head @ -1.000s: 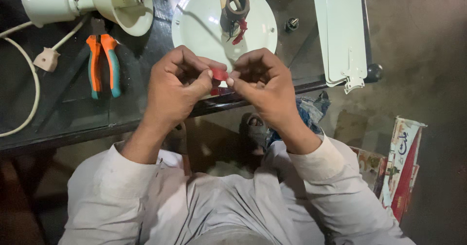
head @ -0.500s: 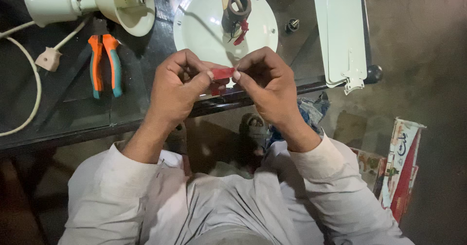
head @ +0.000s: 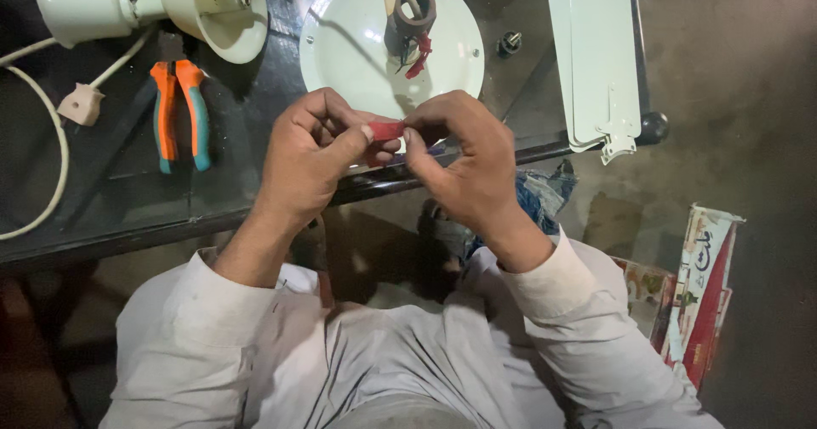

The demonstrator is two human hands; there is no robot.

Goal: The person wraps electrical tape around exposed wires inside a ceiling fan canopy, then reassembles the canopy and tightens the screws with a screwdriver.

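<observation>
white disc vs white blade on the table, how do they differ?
The white disc is round; the white blade is a long flat strip.
The disc carries a dark cylinder with red and dark wires at its middle; the blade ends in a small bracket by the table edge.
The disc lies right behind the hands; the blade lies off to the right.
Both are glossy white and lie flat.

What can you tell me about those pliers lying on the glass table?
The pliers lie flat on the dark glass table, to the left of the left hand, untouched by either hand. One handle has an orange grip, the other a teal one, and both look rubbery. The handles point toward the person. The dark metal head points away, ending close beside the cream cup-shaped fitting; whether they touch cannot be told. The jaws look closed.
</observation>
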